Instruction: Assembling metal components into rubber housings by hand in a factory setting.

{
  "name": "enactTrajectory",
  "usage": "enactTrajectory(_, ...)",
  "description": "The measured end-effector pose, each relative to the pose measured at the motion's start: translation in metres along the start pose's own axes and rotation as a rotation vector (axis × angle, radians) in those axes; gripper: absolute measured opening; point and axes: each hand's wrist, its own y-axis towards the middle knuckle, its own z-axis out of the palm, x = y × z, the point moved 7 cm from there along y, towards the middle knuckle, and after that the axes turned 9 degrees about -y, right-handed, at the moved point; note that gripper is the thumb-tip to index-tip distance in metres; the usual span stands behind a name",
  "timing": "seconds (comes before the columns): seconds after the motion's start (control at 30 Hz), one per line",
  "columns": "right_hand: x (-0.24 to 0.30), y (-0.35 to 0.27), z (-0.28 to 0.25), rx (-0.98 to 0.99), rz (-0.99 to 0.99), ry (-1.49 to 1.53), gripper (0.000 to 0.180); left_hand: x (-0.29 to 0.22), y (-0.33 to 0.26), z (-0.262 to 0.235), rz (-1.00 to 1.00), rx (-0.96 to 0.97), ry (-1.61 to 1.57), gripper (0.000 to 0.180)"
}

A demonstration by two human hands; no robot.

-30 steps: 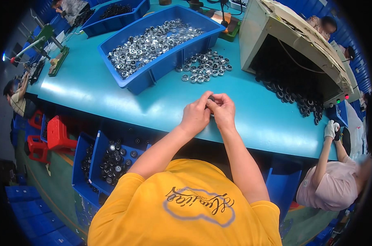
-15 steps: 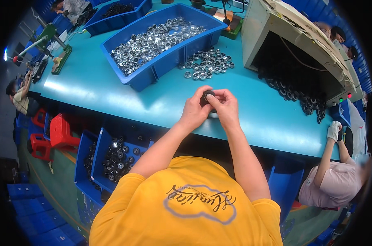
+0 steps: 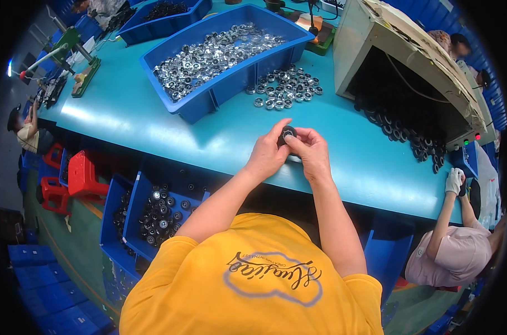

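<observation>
Both of my hands meet over the near part of the teal table (image 3: 153, 123). Between their fingertips is a small round black part with a silver centre (image 3: 288, 134). My left hand (image 3: 267, 154) pinches it from the left and my right hand (image 3: 310, 153) from the right. Beyond my hands lies a loose pile of silver ring parts (image 3: 284, 88) on the table. A large blue bin (image 3: 220, 84) full of the same silver rings stands behind it to the left.
A beige hooded machine (image 3: 409, 72) stands at the right, with several black round parts (image 3: 401, 131) spilling from it. Below the table edge, blue bins (image 3: 153, 212) hold assembled black parts. Another person (image 3: 454, 245) in white gloves works at the lower right. Red stools (image 3: 80, 176) stand left.
My hands have stayed together on the small part, shifting slightly while turning it between the fingers. Nothing else on the table has moved.
</observation>
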Motion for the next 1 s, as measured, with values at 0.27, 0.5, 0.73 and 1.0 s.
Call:
enactTrajectory(0.27, -0.002, 0.008, 0.001, 0.035, -0.056, -0.007, 0.033, -0.017, -0.001, 0.0, 0.124, -0.063, 0.178, 0.056)
enactTrajectory(0.5, -0.001, 0.006, 0.002, 0.066, 0.012, 0.05, 0.032, -0.014, -0.001, 0.0, 0.094, -0.04, -0.016, 0.052)
enactTrajectory(0.73, -0.005, 0.01, -0.002, -0.113, -0.272, -0.407, 0.033, -0.017, -0.004, -0.001, 0.181, -0.119, 0.208, 0.053)
enactTrajectory(1.0, -0.008, 0.007, 0.002, 0.132, 0.063, 0.155, 0.03, -0.001, 0.003, -0.002, -0.017, 0.056, -0.44, 0.053)
